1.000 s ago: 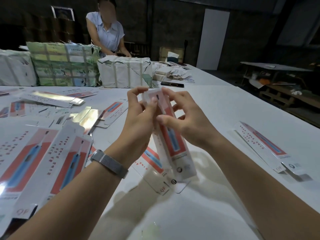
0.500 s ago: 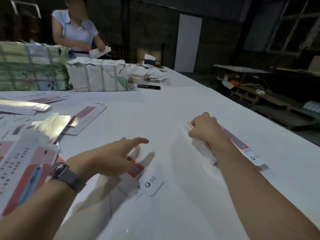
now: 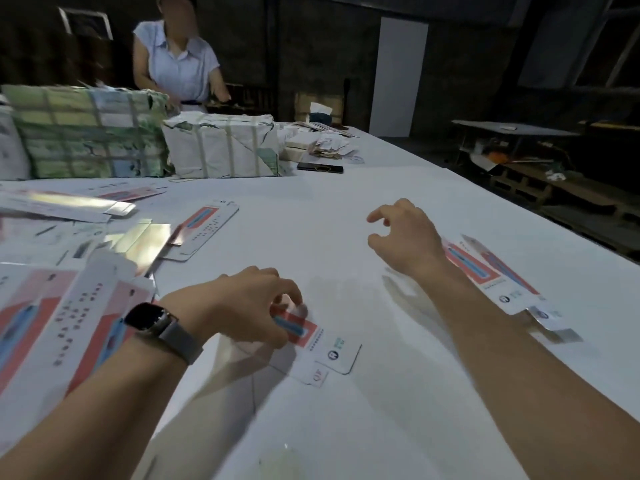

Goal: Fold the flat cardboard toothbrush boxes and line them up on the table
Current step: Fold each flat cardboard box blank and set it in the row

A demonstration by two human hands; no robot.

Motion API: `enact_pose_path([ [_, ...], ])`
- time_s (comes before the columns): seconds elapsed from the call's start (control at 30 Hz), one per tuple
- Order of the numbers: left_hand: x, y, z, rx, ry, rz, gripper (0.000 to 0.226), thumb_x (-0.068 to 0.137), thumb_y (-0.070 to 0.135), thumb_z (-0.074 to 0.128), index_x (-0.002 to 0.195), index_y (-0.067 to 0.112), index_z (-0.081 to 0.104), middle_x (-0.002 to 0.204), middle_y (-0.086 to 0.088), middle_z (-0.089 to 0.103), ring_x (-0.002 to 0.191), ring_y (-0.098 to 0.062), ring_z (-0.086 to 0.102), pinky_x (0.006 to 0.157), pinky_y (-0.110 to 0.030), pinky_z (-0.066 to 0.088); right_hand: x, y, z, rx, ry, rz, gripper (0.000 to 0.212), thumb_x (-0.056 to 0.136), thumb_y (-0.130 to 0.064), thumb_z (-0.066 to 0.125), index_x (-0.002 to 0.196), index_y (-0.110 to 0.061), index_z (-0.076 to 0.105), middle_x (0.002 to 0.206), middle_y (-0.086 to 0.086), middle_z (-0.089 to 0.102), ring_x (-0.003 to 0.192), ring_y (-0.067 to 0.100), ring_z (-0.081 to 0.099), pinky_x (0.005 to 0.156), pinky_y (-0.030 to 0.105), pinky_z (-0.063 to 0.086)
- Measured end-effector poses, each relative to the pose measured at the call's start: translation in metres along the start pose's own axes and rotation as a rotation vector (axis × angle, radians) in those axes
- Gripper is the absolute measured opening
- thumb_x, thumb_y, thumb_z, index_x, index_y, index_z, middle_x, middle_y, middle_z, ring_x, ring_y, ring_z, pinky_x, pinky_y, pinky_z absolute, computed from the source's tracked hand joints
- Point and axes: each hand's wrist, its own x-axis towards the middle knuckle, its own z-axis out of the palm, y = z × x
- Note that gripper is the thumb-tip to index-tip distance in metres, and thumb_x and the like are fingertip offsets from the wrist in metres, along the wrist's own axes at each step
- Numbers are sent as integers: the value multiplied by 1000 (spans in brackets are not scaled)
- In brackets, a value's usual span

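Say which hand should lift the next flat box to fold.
Left. The left hand already pinches the flat box on the table; the right hand hovers empty beside the folded boxes.

Left hand (image 3: 249,303) pinching a flat box (image 3: 311,337) on the white table (image 3: 346,427); right hand (image 3: 405,237) empty, fingers loosely curled.

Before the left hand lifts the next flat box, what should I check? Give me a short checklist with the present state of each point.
1. Left hand grips the flat box: ok, fingers pinch its end.
2. Right hand free to help: ok, it holds nothing.
3. Folded boxes lie lined up at the right: ok, side by side.
4. Bare table between the hands for folding: ok.
5. Only one sheet pinched: cannot tell.
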Motion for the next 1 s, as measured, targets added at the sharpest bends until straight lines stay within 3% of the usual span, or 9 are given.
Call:
enact_pose_path([
  [0.1,-1,-4,-2,-59,-20,-36,45,73,52,76,111,48,52,104,16,52,99,-9,53,90,-35,50,-16,-36,8,209,-100,-137,24,86,-23,65,109,-30,69,98,-9,53,88,12,52,85,31,45],
  [0.23,1,-6,1,-57,-80,-93,38,75,62,75,96,42,51,98,17,57,89,-8,58,77,-27,49,-32,-58,16,391,-170,-214,18,88,-20,66,102,-32,69,92,-13,58,77,5,53,80,24,43],
  [0.43,-2,-8,-5,-105,-112,-140,35,79,53,76,85,34,47,88,12,63,76,-8,63,57,-21,43,-33,-62,13,579,-72,-158,18,87,-11,66,93,-28,70,78,-13,61,63,0,52,65,10,39],
  [0.57,-1,-10,-13,-315,215,-41,29,86,36,75,89,30,47,88,6,65,78,-16,64,56,-24,48,-25,-60,-4,706,171,-124,18,90,-9,63,93,-25,69,79,-7,66,65,-3,54,62,10,43],
  [0.7,4,0,-14,-890,599,38,15,92,34,69,92,29,54,73,3,70,60,-8,64,51,-22,49,-24,-60,-16,852,363,-123,16,94,-23,53,93,-37,59,86,-9,59,79,-5,55,62,12,47],
  [0.8,3,14,-15,-1348,635,113,8,100,28,58,102,26,51,74,5,73,64,-10,70,50,-21,51,-30,-67,-12,982,255,-96,12,98,-27,52,104,-38,54,92,-3,57,81,3,56,66,16,49],
  [0.87,2,25,-16,-1534,615,121,10,103,26,52,111,29,48,76,4,74,64,-10,70,51,-22,53,-34,-74,-7,1080,65,-93,18,96,-33,49,113,-35,54,95,2,60,80,10,57,64,20,48],
  [0.93,-1,34,-14,-1545,597,108,9,104,29,49,112,32,51,72,6,70,57,-8,65,47,-22,49,-39,-80,-1,1175,-128,-143,29,92,-34,49,120,-34,56,91,3,62,73,12,57,60,23,43],
  [1.0,-4,38,-15,-1517,555,108,15,102,40,49,105,30,58,77,4,67,57,-8,60,48,-23,47,-45,-84,5,1180,-178,-212,31,92,-31,52,122,-38,55,86,0,59,70,10,56,57,21,43],
])
